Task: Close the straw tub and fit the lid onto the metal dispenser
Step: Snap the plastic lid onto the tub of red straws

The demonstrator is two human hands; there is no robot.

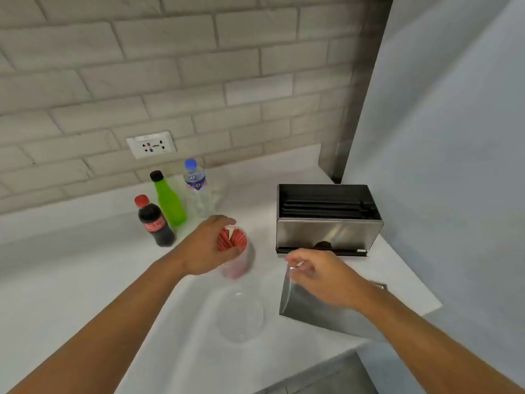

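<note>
Standing on the worktop (85, 280), the open straw tub (237, 251) is being gripped by the left hand (208, 248); the metal lid (318, 311) is being pinched by the right hand (318, 275) before the dispenser (326, 234).

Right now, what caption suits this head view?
Left hand grips the open straw tub; right hand touches the metal lid.

Soft even light, slight blur, wide-angle edge distortion.

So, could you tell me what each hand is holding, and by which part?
Left hand grips the straw tub near its open rim; right hand pinches the metal lid's upper corner.
</note>
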